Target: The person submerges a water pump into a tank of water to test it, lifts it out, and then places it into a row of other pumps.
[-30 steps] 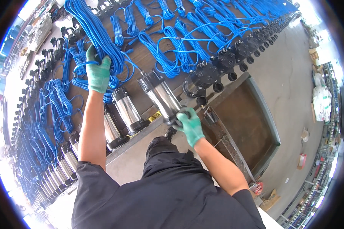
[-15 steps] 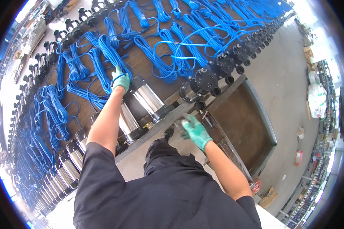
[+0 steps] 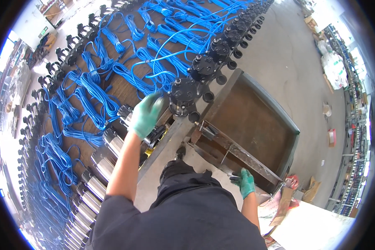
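Note:
My left hand [image 3: 147, 115], in a green glove, is over the table edge beside the black pump heads. Its fingers look stretched out, blurred by motion, with nothing visible in them. Just under and beside it lie steel-cylinder pumps [image 3: 113, 141] with black ends. My right hand [image 3: 246, 183], also in a green glove, is low on the right by the near edge of a metal cart [image 3: 254, 160]. Its fingers are closed round a small dark thing with a pale, blurred end, whose kind I cannot make out. Coiled blue cables [image 3: 96, 93] cover the table beyond my left hand.
A row of black pump heads [image 3: 183, 96] lines the table's right edge, with more pumps along its left side. The cart has a rusty brown bed [image 3: 250, 121]. Cardboard [image 3: 282, 206] lies at lower right, and shelving [image 3: 348, 166] stands along the far right.
My left hand has come off the blue cable coil, moving right and nearer. My right hand has moved down and right to the cart's near edge. The whole view has shifted.

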`<action>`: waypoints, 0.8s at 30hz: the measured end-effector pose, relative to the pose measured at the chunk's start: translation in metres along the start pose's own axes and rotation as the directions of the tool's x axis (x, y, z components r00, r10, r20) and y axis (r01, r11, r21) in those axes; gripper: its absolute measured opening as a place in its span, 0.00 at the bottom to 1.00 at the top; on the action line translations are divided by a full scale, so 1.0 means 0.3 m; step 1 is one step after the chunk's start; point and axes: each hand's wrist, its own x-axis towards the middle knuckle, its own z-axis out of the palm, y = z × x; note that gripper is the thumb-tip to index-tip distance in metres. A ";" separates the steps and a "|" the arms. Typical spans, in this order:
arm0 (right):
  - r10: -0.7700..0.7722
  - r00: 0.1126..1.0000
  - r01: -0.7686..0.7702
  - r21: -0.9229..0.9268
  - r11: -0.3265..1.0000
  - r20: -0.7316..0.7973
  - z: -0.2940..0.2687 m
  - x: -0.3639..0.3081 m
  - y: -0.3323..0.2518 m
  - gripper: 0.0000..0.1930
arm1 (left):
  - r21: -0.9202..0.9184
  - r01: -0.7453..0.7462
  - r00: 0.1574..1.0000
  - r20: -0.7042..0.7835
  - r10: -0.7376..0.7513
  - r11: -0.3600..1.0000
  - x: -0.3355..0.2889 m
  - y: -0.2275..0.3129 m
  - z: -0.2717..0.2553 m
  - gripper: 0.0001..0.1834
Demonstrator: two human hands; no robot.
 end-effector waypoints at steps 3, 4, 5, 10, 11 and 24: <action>-0.011 0.999 0.012 -0.010 1.000 0.052 -0.017 -0.007 0.032 0.21 | -0.244 -0.147 0.989 -0.027 0.145 0.959 0.206 0.044 0.160 0.27; -0.019 0.998 0.020 -0.008 1.000 0.061 -0.017 -0.005 0.036 0.21 | -0.329 -0.086 0.996 -0.063 0.069 0.940 0.273 -0.004 0.207 0.29; -0.030 0.997 0.030 -0.002 1.000 0.071 -0.029 -0.012 0.050 0.21 | -0.417 -0.030 0.997 -0.083 -0.005 0.908 0.294 0.028 0.235 0.30; -0.036 0.997 0.034 0.023 0.999 0.065 -0.083 -0.035 0.097 0.21 | -0.563 -0.094 0.995 -0.067 0.067 0.821 0.256 0.034 0.241 0.30; -0.035 0.998 0.034 0.017 0.999 0.058 -0.097 -0.033 0.104 0.21 | -0.504 -0.041 0.998 -0.055 0.015 0.862 0.182 0.092 0.244 0.29; -0.197 0.930 0.244 -0.120 0.962 0.309 0.106 -0.059 -0.070 0.24 | -0.308 -0.509 0.822 0.105 0.560 0.804 -0.326 0.521 0.231 0.17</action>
